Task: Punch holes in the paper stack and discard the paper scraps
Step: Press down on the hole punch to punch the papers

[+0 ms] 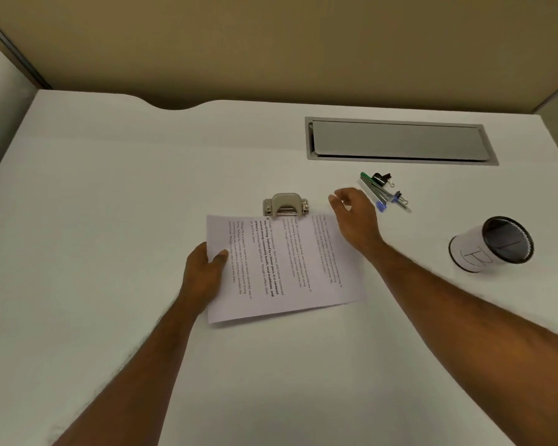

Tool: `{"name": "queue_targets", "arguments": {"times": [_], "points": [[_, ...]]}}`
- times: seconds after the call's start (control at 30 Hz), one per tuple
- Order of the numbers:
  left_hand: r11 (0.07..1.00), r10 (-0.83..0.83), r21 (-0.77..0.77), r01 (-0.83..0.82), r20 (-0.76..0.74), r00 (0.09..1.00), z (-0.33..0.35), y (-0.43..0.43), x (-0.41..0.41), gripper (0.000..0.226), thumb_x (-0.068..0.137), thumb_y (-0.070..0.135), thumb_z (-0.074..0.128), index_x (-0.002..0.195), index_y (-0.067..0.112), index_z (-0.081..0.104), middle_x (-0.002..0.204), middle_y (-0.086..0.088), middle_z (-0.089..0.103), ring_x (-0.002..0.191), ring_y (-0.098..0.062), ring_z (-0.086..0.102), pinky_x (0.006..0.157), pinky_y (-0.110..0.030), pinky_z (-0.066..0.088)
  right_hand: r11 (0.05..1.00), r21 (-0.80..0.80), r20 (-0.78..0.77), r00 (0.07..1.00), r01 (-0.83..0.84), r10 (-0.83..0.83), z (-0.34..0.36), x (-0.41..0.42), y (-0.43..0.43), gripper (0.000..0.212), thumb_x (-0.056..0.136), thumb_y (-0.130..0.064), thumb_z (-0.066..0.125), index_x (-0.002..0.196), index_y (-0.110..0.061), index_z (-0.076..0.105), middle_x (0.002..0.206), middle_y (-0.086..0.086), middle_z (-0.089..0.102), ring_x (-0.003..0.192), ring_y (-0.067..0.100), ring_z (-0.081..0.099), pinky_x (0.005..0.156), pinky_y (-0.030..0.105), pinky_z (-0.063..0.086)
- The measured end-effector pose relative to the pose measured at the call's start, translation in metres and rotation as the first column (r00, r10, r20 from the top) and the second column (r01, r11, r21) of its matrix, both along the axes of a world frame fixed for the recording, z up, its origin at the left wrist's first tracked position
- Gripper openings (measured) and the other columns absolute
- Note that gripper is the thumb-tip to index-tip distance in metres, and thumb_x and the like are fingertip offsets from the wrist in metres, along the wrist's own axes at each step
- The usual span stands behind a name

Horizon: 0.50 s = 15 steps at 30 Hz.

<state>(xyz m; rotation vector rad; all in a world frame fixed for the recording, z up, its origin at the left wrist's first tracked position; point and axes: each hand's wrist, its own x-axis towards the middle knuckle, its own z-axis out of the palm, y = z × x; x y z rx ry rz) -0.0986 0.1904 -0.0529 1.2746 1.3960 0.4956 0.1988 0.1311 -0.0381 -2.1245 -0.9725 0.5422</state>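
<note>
Had the paper stack (284, 265) lying flat around the middle of the desk (110, 188), printed side up, text turned sideways. Pinched its left edge with the left hand (207, 272), thumb on top, other fingers tucked under. Got the stack's far edge right up against the hole punch (285, 205), maybe just slipped into the slot, couldn't tell for sure. Parked that shiny metal punch just past the stack, toward the back edge of the desk. Held the right hand (355, 217) over the stack's far right corner, fingers loose and a bit curled, nothing in it. Kinda blurry, so couldn't say if touching the sheet. Dumped a little pile of pens and binder clips (384, 191) just right of that hand. Stuck a black mesh cup (492, 244) with a white paper wrap near the right edge, well apart from the stack. Also spotted a grey flap (398, 141) set into the desk near the back right corner.
</note>
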Motion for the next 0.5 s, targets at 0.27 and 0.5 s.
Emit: {"name": "queue_targets", "arguments": {"times": [0.27,0.5], "points": [[1.000,-0.003,-0.026,0.004,0.036,0.999,0.010,-0.030,-0.013,0.025,0.100,0.018,0.050,0.121,0.010,0.062,0.106,-0.006,0.072,0.085,-0.020,0.072,0.065,-0.028,0.056,0.983,-0.165,-0.121,0.988,0.076,-0.096,-0.008,-0.012,-0.081,0.042,0.086,-0.022,0.069,0.124,-0.011,0.054,0.112,0.004,0.053,0.094,0.015,0.054,0.082,0.025,0.042],[0.998,0.036,-0.061,-0.031,0.073,0.997,0.023,-0.062,-0.022,0.023,0.100,0.016,0.049,0.119,0.012,0.061,0.105,-0.005,0.072,0.086,-0.022,0.072,0.066,-0.031,0.056,0.883,-0.125,-0.211,0.858,0.452,-0.469,-0.002,-0.054,-0.155,0.034,0.082,-0.036,0.071,0.104,-0.015,0.057,0.102,0.005,0.057,0.091,0.021,0.058,0.083,0.034,0.048]]}}
